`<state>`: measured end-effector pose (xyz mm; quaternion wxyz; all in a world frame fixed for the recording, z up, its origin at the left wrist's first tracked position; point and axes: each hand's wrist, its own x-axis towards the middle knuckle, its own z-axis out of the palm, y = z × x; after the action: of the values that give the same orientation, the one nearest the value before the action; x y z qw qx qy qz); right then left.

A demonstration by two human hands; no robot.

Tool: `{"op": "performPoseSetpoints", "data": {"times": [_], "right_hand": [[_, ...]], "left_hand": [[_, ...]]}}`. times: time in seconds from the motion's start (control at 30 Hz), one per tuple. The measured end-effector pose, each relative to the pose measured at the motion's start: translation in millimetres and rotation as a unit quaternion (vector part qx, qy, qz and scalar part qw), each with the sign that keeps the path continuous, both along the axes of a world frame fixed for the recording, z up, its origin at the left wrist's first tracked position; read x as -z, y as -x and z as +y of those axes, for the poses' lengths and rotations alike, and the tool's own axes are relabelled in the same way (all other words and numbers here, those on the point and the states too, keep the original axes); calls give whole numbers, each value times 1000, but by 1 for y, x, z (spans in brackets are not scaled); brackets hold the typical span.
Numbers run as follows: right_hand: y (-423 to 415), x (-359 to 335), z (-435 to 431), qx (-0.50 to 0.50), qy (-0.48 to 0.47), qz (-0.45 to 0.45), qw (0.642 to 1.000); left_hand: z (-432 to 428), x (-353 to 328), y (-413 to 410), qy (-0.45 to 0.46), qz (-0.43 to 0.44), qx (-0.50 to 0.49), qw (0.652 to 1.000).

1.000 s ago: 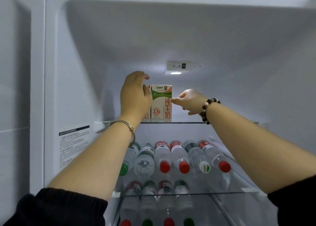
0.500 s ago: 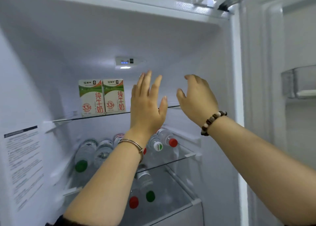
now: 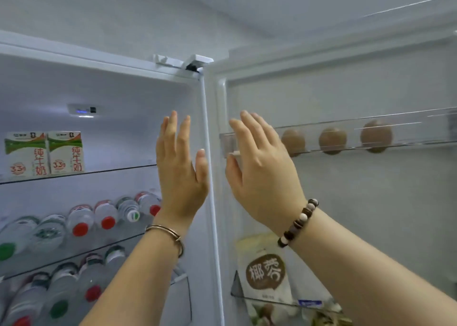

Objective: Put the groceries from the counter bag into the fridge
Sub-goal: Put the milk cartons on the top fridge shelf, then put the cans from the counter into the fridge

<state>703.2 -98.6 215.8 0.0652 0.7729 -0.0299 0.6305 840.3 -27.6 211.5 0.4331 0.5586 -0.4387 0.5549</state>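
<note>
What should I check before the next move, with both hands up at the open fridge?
1. Left hand free: ok, fingers straight, holding nothing.
2. Right hand free: ok, open and holding nothing.
3. Milk cartons stable: ok, two upright, side by side on the top shelf.
4. Room beside the cartons: ok, bare glass to their right.
5. Fridge door open: ok, its bins face the camera.
6. Counter bag location and contents: cannot tell, out of view.
</note>
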Motion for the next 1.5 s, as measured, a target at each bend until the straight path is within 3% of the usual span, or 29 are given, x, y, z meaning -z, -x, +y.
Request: {"op": "performPoseSetpoints", "data": {"times": [0.4, 0.77, 0.97, 1.17, 1.5], "right_hand": [[237, 32, -110, 214, -31, -8, 976], [498, 86, -211, 488, -101, 15, 867], [647, 123, -237, 621, -157, 28, 768], [794, 153, -241, 739, -226, 41, 634], [963, 196, -150, 839, -328, -13, 433]], "left_hand": [[-127, 39, 228, -70, -47, 95, 992], [-299, 92, 491, -150, -33, 348, 925], [-364, 130, 650, -217, -39, 480, 849], [-405, 164, 818, -265, -87, 594, 755], [-361, 216, 1048, -332, -179, 720, 583]]}}
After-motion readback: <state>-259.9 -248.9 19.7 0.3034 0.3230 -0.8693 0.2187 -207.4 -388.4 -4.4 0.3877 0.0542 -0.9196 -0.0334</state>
